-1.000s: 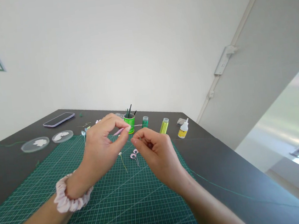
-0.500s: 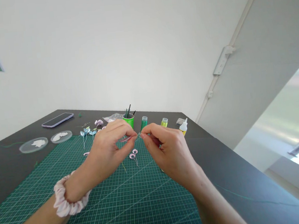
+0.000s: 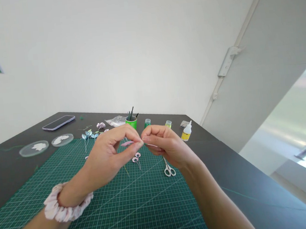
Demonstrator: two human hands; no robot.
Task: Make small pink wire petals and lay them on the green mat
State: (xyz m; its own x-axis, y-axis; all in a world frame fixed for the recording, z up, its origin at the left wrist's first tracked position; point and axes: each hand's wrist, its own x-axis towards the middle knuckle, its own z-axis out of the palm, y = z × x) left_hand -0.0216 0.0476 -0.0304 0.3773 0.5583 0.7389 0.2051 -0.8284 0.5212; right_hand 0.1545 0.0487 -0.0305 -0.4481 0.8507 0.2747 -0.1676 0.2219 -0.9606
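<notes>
My left hand point(image 3: 115, 147), with a pale scrunchie point(image 3: 67, 207) on its wrist, is closed in a pinch above the mat. A pink petal-like piece point(image 3: 127, 143) shows between its thumb and fingers. My right hand point(image 3: 164, 142) pinches right beside it, and the fingertips of both hands meet. What lies between the right fingertips is too small to make out. Below the hands, small pink wired loops point(image 3: 136, 157) lie on the green cutting mat point(image 3: 130, 208). White-handled scissors point(image 3: 170, 170) rest under my right hand, their blades partly hidden.
Blue wired leaves point(image 3: 89, 135) and a purple flower point(image 3: 101, 125) lie at the mat's far edge. Behind stand a green cup of tools point(image 3: 131, 122), two small tubs and a glue bottle point(image 3: 186, 131). Two clear dishes point(image 3: 34, 149) and a phone point(image 3: 59, 122) are at left.
My right hand has rolled and drawn up against the left fingertips, uncovering the scissors and more of the glue bottle. The left hand has shifted slightly, still pinching.
</notes>
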